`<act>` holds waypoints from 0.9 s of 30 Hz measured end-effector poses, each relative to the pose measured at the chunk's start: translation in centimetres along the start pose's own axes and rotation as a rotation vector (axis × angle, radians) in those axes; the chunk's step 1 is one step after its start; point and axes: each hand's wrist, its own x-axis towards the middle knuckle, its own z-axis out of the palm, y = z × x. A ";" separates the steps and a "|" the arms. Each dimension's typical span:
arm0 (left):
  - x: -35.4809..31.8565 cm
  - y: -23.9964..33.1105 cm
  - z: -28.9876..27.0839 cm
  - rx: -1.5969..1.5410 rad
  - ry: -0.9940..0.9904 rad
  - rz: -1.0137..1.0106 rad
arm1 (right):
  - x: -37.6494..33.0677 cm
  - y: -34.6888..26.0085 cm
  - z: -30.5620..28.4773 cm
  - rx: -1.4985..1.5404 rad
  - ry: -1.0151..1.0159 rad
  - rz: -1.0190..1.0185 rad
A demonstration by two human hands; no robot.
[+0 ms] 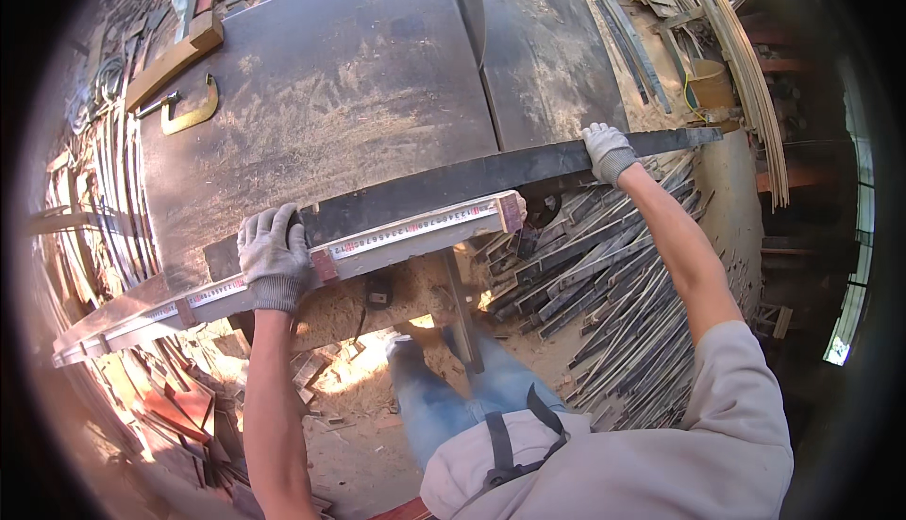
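Dark strip (472, 177) lies along the saw table's (321, 95) near edge against the ruled fence (415, 230). Left hand (274, 256) grips its near end, right hand (607, 150) clasps the far end; aligning it seems underway, steady even pressure needed next.
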 end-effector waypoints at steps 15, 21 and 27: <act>-0.6 -0.4 1.1 0.018 0.034 -0.009 | 0.0 0.0 -0.8 0.084 0.082 0.007; -0.9 -0.3 1.5 0.007 0.055 -0.004 | 0.4 -0.2 -0.5 0.043 0.060 0.043; -1.2 -0.5 2.3 0.016 0.110 -0.001 | 0.3 0.0 -0.8 0.075 0.084 0.041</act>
